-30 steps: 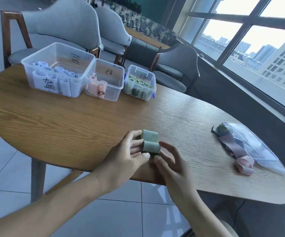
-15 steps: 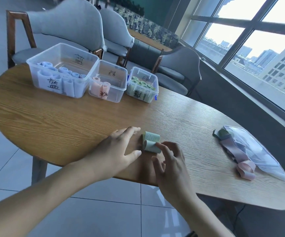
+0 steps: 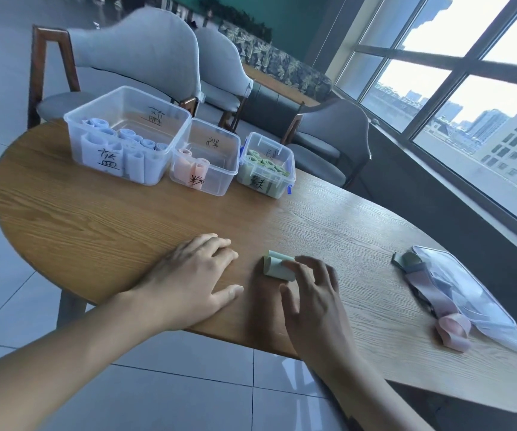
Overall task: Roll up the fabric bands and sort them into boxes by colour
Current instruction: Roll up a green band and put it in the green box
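Risk: the green band [image 3: 277, 268], rolled, lies on the table [image 3: 126, 219] near the front edge, w/ only the right hand [image 3: 311, 293] fingertips on it, not a firm grasp. The coil may spring open or roll off the edge when lifted toward the green box [image 3: 266, 169] at far centre.

Change vs. 1 s ago: the left hand [image 3: 195, 281] has released the roll and now rests flat, fingers relaxed, just left of it.
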`<state>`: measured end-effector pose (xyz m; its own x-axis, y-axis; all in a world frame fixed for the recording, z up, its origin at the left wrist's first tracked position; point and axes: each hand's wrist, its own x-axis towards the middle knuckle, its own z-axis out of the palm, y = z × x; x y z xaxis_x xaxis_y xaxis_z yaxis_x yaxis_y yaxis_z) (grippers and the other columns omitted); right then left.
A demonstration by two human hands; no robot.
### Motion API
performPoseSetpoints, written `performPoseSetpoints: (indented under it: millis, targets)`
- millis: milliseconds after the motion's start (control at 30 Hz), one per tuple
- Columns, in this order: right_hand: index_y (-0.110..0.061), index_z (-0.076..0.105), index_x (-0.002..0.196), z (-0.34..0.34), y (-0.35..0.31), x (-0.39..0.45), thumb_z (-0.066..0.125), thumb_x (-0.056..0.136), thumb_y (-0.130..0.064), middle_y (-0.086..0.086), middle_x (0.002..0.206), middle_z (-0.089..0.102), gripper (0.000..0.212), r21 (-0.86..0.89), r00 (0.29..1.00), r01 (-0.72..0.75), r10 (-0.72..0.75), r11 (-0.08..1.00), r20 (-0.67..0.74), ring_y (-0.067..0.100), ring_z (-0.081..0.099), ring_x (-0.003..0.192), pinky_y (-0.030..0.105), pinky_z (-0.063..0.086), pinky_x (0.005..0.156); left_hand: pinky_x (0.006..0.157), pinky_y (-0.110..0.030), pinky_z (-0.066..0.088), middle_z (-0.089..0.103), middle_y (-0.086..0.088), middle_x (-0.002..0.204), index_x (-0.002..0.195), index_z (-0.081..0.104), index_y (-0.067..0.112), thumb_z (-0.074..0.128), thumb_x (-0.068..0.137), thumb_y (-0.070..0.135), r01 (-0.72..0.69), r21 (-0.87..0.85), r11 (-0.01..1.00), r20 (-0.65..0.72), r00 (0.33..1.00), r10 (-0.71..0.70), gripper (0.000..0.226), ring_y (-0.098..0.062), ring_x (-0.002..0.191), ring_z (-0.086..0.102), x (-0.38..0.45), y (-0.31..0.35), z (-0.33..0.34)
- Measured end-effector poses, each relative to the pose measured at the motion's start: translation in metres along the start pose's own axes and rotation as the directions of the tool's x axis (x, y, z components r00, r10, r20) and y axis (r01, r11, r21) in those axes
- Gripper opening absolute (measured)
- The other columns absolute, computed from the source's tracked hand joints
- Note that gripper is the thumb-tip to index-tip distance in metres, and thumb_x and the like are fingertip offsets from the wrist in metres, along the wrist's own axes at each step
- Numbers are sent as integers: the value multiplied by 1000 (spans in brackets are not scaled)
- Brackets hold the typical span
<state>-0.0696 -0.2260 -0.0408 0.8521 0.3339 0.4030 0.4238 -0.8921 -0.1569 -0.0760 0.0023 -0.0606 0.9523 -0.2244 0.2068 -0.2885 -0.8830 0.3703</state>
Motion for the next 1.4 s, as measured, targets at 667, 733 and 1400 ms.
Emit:
performPoseSetpoints:
  millis: [667, 733, 1400]
  targets:
    - [-29, 58, 126, 10, 21, 35, 63, 92, -13, -17, 123, 59, 38, 109, 999, 24, -28, 994, 33, 8, 42, 116, 18, 34, 89, 119, -32, 22, 34, 6, 157, 142, 46, 29, 11, 75, 73, -16, 42, 999, -16, 1000, 17, 87, -15, 149, 21, 1, -1, 4]
    - [-30, 58, 129, 12, 26, 41, 64, 93, -16, -14, 126, 55, 38, 131, 998, 23, -30, 991, 47, 8, 41, 116, 19, 33, 90, 120, -32, 20, 32, 7, 158, 142, 45, 29, 9, 74, 74, -17, 42, 999, -11, 1000, 17, 89, -15, 150, 19, 1, 0, 4]
    - [-25, 54, 136, 23, 41, 73, 59, 99, -17, 4, 121, 53, 38, 91, 988, -21, 6, 996, 158, 23, 47, 115, 27, 35, 85, 120, -31, 19, 31, 10, 158, 142, 45, 32, 9, 72, 76, 7, -30, 1000, -18, 1000, -7, 90, -13, 149, 18, 1, 0, 2]
